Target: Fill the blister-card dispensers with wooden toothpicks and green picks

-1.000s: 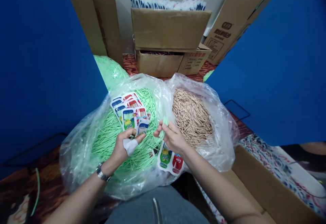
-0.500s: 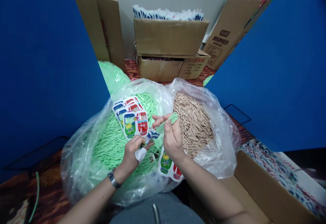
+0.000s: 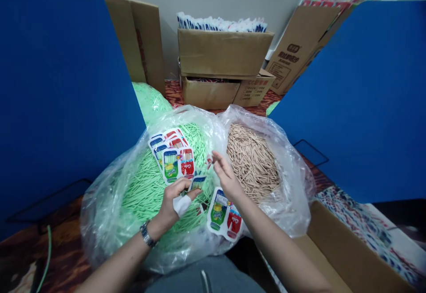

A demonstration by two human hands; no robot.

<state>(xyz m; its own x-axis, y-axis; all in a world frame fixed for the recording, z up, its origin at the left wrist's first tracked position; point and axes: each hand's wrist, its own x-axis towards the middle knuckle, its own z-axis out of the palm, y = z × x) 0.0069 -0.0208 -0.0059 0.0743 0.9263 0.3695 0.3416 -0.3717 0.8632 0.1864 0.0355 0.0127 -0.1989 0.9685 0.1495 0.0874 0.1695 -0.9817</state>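
My L hand pinches a packet over the green-stick bag, prob. to steady it, w/ R hand unclenched, nothing visibly held, near that bag's right edge & other packs fanned atop, seemingly w/in reach.

Soft, dim light leaves faint glare on the plastic bags, while edges stretch and blur.

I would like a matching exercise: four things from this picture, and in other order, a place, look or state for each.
1. Green sticks
2. Brown sticks
3. Wristband
4. Left hand

A. silvery, metal
B. gripping a small packet
C. in the right plastic bag
D. beneath overlapping printed cards

Pairs: 1-D, 2-C, 3-A, 4-B
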